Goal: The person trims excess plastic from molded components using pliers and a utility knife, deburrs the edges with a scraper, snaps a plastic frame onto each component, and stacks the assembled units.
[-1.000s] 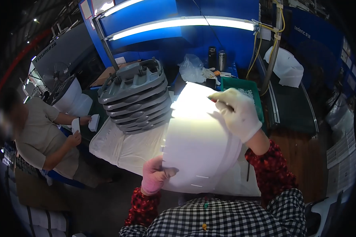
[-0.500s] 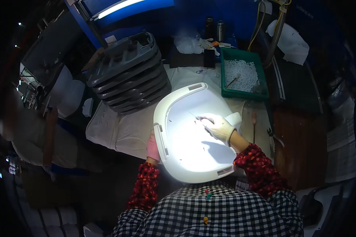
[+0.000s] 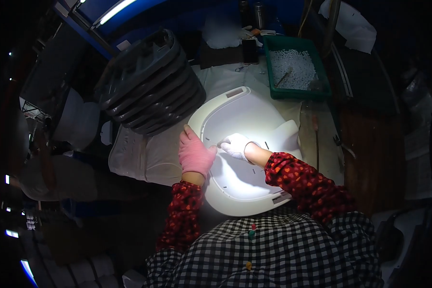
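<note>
clasping the white shell [image 3: 245,113] by its left rim in the left hand [image 3: 196,154]; bunching the right hand [image 3: 234,146] inside, near the left thumb, cannot tell around what.

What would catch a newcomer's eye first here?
Probably the brightly lit white plastic shell in the centre, with the pink-gloved left hand on its left rim and the white-gloved right hand at its inner face. Next, perhaps, the stack of dark grey plastic parts at upper left and the green tray of small white pieces at upper right.
</note>
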`<state>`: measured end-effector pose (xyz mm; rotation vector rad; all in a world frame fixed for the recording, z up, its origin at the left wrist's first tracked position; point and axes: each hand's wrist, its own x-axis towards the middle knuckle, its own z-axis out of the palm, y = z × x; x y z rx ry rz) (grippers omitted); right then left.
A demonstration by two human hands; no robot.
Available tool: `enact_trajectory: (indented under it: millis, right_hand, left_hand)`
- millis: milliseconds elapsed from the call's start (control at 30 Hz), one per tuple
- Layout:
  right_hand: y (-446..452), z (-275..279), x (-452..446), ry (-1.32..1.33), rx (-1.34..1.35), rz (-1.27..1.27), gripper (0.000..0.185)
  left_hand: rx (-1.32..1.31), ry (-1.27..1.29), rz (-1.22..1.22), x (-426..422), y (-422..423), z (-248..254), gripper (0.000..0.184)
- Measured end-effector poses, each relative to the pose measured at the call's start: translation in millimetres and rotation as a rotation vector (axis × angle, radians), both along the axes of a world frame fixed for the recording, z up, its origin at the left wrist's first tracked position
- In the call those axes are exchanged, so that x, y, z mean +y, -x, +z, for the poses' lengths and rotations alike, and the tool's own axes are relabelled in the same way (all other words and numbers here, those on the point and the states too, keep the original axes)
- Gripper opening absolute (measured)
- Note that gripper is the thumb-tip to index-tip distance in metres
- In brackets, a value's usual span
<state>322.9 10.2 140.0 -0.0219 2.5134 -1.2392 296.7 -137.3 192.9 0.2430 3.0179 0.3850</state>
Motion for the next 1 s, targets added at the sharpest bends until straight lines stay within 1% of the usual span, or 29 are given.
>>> enact_trajectory:
  millis: [67,133,267,333,433,467,533,633,767,833,967,1000]
  right_hand:
    - [1.8,-3.5,-0.1,0.001,-0.007,-0.013,0.036]
    - [5.4,-6.7,0.9,-0.006,-0.066,-0.005,0.037]
    - [4.0,-8.3,-5.4,0.027,-0.06,-0.053,0.036]
    - [8.3,-7.6,-8.0,0.087,-0.129,-0.17,0.036]
    - [3.1,-1.1,-10.3,0.176,-0.138,-0.242,0.035]
    - [4.5,-3.9,-11.3,0.178,-0.139,-0.241,0.035]
    - [6.9,-5.9,-13.5,0.094,-0.027,-0.211,0.034]
    - [3.4,7.2,-12.8,0.092,-0.028,-0.232,0.033]
    - [7.1,3.8,-14.7,0.115,-0.042,-0.25,0.033]
    - [9.5,3.8,-15.2,0.117,0.022,-0.209,0.033]
    - [11.7,6.0,-8.6,0.093,0.044,-0.168,0.034]
    - [14.3,5.8,-5.8,0.034,0.006,-0.116,0.035]
  left_hand:
    - [0.04,0.064,0.005,3.3,2.6,-2.8,0.103]
    - [0.047,0.079,-0.005,4.0,2.5,-3.6,0.103]
    - [0.093,0.069,-0.017,3.0,3.1,-7.9,0.103]
    - [0.092,0.063,-0.015,2.7,2.3,-8.2,0.103]
    - [0.081,0.043,-0.006,4.1,1.5,-5.6,0.103]
    - [0.069,0.032,-0.001,4.6,1.5,-4.4,0.103]
    - [0.073,0.031,0.002,5.8,0.9,-3.0,0.103]
    - [0.072,0.031,0.004,6.3,-0.4,-1.2,0.102]
    - [0.092,0.065,0.037,5.9,1.1,-5.4,0.102]
    - [0.08,0.046,0.041,5.8,2.7,-6.1,0.101]
    - [0.056,0.026,0.051,5.4,1.9,-3.4,0.101]
    - [0.059,0.023,0.053,5.7,1.1,-2.6,0.101]
